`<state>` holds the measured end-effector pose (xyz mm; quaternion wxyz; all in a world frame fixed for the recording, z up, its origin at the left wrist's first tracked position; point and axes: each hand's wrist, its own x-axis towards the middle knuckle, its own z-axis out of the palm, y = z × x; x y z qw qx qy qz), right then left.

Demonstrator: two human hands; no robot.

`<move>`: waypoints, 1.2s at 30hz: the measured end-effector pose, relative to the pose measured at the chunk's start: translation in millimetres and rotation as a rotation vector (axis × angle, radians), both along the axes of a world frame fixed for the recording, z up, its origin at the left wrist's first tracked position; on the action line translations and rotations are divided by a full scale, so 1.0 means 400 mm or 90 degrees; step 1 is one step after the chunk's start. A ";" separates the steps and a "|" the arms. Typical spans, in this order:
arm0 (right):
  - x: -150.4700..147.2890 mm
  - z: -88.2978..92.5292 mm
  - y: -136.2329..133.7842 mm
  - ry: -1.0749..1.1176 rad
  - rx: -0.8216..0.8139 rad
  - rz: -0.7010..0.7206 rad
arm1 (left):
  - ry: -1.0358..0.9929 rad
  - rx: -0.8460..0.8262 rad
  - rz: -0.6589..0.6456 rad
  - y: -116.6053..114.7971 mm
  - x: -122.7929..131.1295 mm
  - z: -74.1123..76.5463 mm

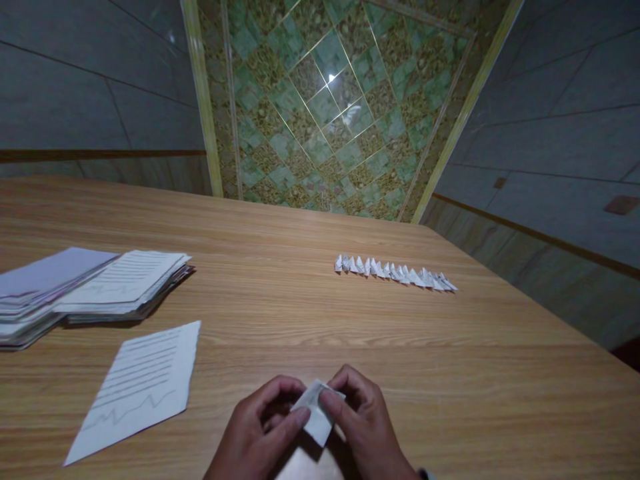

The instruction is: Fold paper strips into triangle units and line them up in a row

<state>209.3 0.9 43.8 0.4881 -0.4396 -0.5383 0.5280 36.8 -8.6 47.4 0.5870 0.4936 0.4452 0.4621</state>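
Note:
Both hands meet at the bottom middle of the view over a wooden table (pixel 450 373). My left hand (pixel 260 430) and my right hand (pixel 363 423) pinch a small folded piece of white paper (pixel 316 410) between fingers and thumbs, just above the tabletop. Farther back, to the right of centre, a row of several small folded paper pieces (pixel 395 272) lies in a line. A loose lined sheet (pixel 143 387) lies flat to the left of my hands.
Two overlapping stacks of lined paper (pixel 85 290) sit at the left edge of the table. Beyond the table's far edge is a green patterned tiled floor (pixel 340 113), with grey tiled walls (pixel 560 133) to either side.

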 end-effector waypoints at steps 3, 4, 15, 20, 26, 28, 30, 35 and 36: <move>-0.001 0.004 -0.003 0.004 0.013 0.030 | 0.039 0.022 -0.004 0.000 -0.006 0.000; 0.000 0.010 -0.003 -0.017 0.029 0.041 | 0.077 0.049 -0.009 -0.001 -0.011 0.002; 0.002 0.024 -0.005 -0.084 0.061 -0.008 | 0.133 0.102 -0.058 -0.001 -0.007 0.013; -0.002 0.027 -0.003 -0.072 0.027 0.027 | 0.090 0.062 -0.014 -0.008 -0.002 0.025; 0.000 0.037 -0.005 -0.091 0.042 0.014 | 0.068 0.044 -0.006 -0.009 -0.002 0.032; 0.001 0.036 -0.005 -0.074 0.041 -0.001 | 0.033 0.015 0.006 -0.004 0.000 0.026; 0.003 0.034 -0.003 -0.052 0.026 -0.009 | 0.004 -0.014 0.017 0.002 -0.001 0.020; 0.016 0.037 0.003 -0.116 0.077 -0.002 | 0.038 0.001 -0.016 0.016 -0.019 0.016; 0.017 0.038 0.003 -0.161 0.120 0.001 | 0.069 0.020 -0.033 0.017 -0.024 0.016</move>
